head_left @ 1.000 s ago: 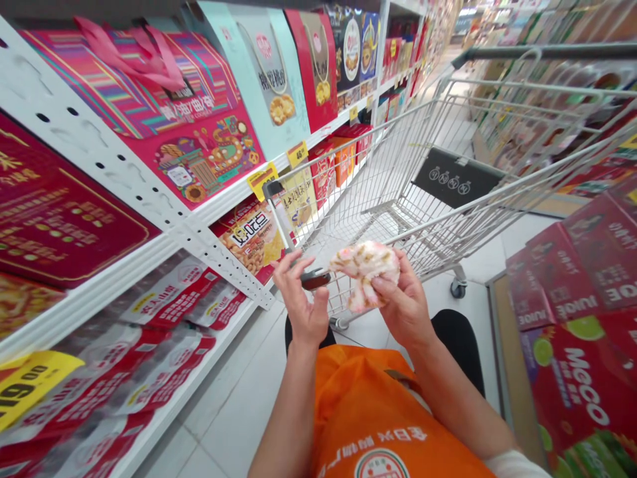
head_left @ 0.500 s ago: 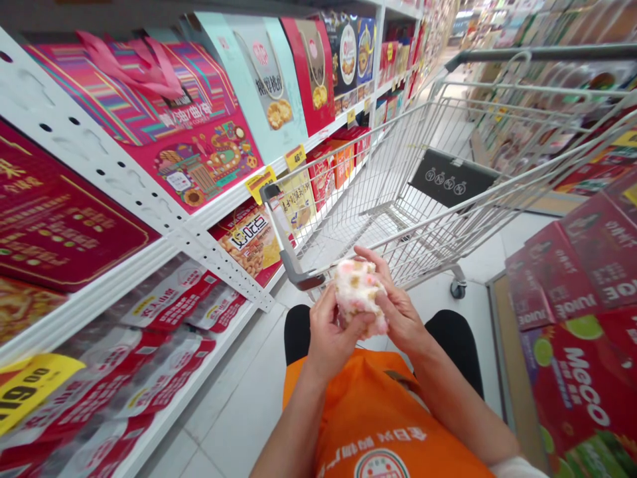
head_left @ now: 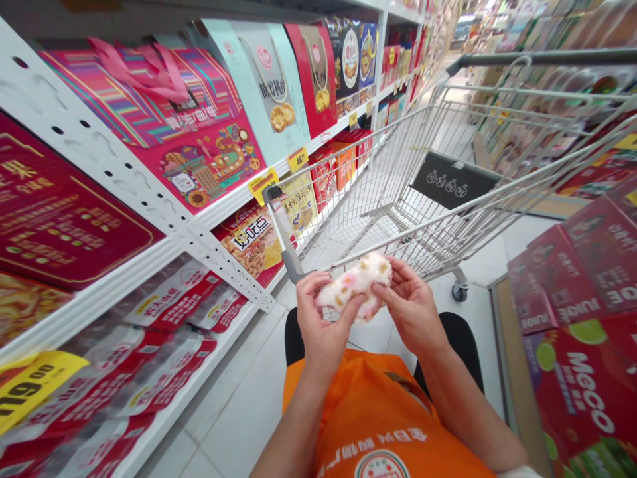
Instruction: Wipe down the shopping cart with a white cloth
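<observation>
i see a fluffy white spotted cloth (head_left: pixel 355 282) held between the left hand (head_left: pixel 321 325) and the right hand (head_left: pixel 413 309), each pinching one end of it. a wire cart (head_left: pixel 452 182) stands just beyond the grip, an orange apron (head_left: pixel 381 411) below.

The spotted cloth (head_left: pixel 359 284) is partly covered by the fingers (head_left: pixel 349 315). The cart handle (head_left: pixel 542 58) is cut by the right edge, the large price tag (head_left: pixel 44 382) by the left, and the apron (head_left: pixel 361 392) by the lower one. The goods (head_left: pixel 567 33) at the upper right are blurred.
</observation>
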A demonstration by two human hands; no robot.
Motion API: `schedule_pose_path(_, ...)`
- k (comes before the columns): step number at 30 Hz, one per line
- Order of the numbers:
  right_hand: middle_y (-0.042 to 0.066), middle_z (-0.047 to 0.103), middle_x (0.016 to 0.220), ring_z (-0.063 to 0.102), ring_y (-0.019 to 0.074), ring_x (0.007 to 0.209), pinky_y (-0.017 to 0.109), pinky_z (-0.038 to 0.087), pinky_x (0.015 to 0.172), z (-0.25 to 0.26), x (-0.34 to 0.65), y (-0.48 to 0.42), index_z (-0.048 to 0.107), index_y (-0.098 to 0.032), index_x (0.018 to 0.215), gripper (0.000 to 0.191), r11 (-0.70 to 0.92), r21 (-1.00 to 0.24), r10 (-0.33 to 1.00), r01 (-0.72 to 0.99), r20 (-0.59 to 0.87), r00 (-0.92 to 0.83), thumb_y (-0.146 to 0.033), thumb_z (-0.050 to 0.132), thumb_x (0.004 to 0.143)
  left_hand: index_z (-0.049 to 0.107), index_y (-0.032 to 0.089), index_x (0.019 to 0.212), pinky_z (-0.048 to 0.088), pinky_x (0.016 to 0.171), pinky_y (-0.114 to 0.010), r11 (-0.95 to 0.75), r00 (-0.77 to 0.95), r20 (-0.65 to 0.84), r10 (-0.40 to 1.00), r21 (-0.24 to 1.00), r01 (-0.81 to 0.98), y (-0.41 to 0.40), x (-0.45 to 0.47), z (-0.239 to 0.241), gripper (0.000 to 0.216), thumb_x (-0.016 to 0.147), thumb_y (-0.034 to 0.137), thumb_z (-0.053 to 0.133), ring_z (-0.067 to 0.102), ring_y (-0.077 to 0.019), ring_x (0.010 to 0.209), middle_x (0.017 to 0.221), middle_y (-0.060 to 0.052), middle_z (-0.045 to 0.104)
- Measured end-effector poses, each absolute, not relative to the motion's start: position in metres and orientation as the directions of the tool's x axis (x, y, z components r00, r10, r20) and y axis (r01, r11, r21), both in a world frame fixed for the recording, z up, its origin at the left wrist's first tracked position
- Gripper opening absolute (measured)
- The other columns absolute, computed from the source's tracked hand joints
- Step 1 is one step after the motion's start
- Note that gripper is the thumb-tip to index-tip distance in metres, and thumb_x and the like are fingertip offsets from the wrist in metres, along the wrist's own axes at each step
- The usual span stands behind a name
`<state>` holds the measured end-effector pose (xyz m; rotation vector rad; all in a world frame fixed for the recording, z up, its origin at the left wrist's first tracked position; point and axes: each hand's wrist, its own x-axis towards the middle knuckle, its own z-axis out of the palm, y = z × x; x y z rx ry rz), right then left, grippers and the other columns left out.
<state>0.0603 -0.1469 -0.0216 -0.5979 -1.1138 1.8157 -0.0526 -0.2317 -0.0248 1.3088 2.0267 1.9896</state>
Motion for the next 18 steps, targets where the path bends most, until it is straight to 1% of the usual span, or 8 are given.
schedule_pose_path(2,0.002,0.072,0.107,0.067,0.0154,0.094,0.027,0.057,0.083,-0.023,0.057,-0.151,0.065,-0.027,0.111,0.050,-0.287,-0.833,0.862,-0.473,-0.009,-0.507,-0.036,0.087,0.066,0.062,0.023,0.092,0.047,0.086,-0.033,-0.057,-0.596,0.715,0.366,0.656,0.753,-0.231,-0.051,-0.024,0.030,0.073,0.036,0.081,0.056,-0.0186,0.099,0.102,-0.004,0.056)
schedule_pose_path(3,0.002,0.072,0.106,0.067,0.0162,0.094,0.028,0.058,0.083,-0.024,0.056,-0.153,0.066,-0.026,0.109,0.049,-0.317,-0.819,0.846,-0.478,-0.017,-0.532,-0.038,0.087,0.066,0.063,0.023,0.087,0.046,0.088,-0.034,0.000,-0.550,0.769,0.325,0.582,0.813,-0.231,-0.050,-0.024,0.024,0.075,0.035,0.080,0.054,-0.0188,0.099,0.100,-0.004,0.056)
schedule_pose_path(5,0.003,0.071,0.110,0.067,0.0177,0.098,0.031,0.057,0.087,-0.027,0.056,-0.156,0.070,-0.026,0.102,0.042,-0.332,-0.810,0.821,-0.484,0.005,-0.571,-0.041,0.086,0.067,0.065,0.024,0.090,0.044,0.091,-0.036,0.022,-0.484,0.804,0.347,0.509,0.861,-0.233,-0.050,-0.024,0.015,0.081,0.030,0.075,0.055,-0.0189,0.097,0.096,-0.003,0.060)
schedule_pose_path(8,0.003,0.059,0.137,0.058,0.0208,0.121,0.034,0.051,0.101,-0.030,0.059,-0.156,0.073,-0.028,0.093,0.033,-0.240,-0.827,0.817,-0.508,0.111,-0.566,-0.043,0.086,0.067,0.064,0.024,0.104,0.046,0.093,-0.035,-0.176,-0.438,0.710,0.552,0.612,0.771,-0.235,-0.049,-0.031,0.014,0.091,0.029,0.062,0.059,-0.0192,0.100,0.099,-0.004,0.067)
schedule_pose_path(11,0.001,0.046,0.151,0.044,0.0246,0.139,0.039,0.040,0.113,-0.030,0.062,-0.155,0.074,-0.027,0.084,0.027,-0.203,-0.835,0.767,-0.511,0.188,-0.613,-0.038,0.089,0.064,0.061,0.022,0.106,0.049,0.087,-0.032,-0.312,-0.423,0.547,0.723,0.804,0.507,-0.237,-0.045,-0.041,0.024,0.093,0.042,0.056,0.063,-0.0196,0.097,0.104,-0.007,0.067)
schedule_pose_path(13,0.004,0.056,0.143,0.050,0.0268,0.135,0.043,0.041,0.112,-0.032,0.064,-0.154,0.073,-0.026,0.079,0.026,-0.248,-0.830,0.707,-0.500,0.198,-0.679,-0.037,0.090,0.062,0.061,0.021,0.104,0.050,0.081,-0.031,-0.327,-0.394,0.471,0.789,0.865,0.381,-0.240,-0.045,-0.044,0.032,0.091,0.050,0.058,0.064,-0.0190,0.090,0.099,-0.007,0.068)
schedule_pose_path(15,0.006,0.068,0.122,0.059,0.0273,0.123,0.045,0.047,0.105,-0.037,0.065,-0.152,0.072,-0.026,0.078,0.028,-0.250,-0.824,0.699,-0.508,0.209,-0.684,-0.039,0.090,0.061,0.062,0.020,0.102,0.050,0.082,-0.031,-0.343,-0.357,0.475,0.804,0.862,0.374,-0.243,-0.050,-0.043,0.033,0.089,0.050,0.060,0.064,-0.0189,0.089,0.096,-0.006,0.068)
schedule_pose_path(18,0.004,0.068,0.108,0.067,0.0226,0.102,0.039,0.058,0.084,-0.051,0.062,-0.148,0.073,-0.027,0.089,0.028,-0.031,-0.866,0.824,-0.498,0.260,-0.503,-0.046,0.083,0.070,0.065,0.022,0.103,0.048,0.092,-0.035,-0.366,-0.432,0.623,0.652,0.757,0.541,-0.247,-0.070,-0.031,0.024,0.090,0.042,0.061,0.062,-0.0196,0.099,0.100,-0.006,0.068)
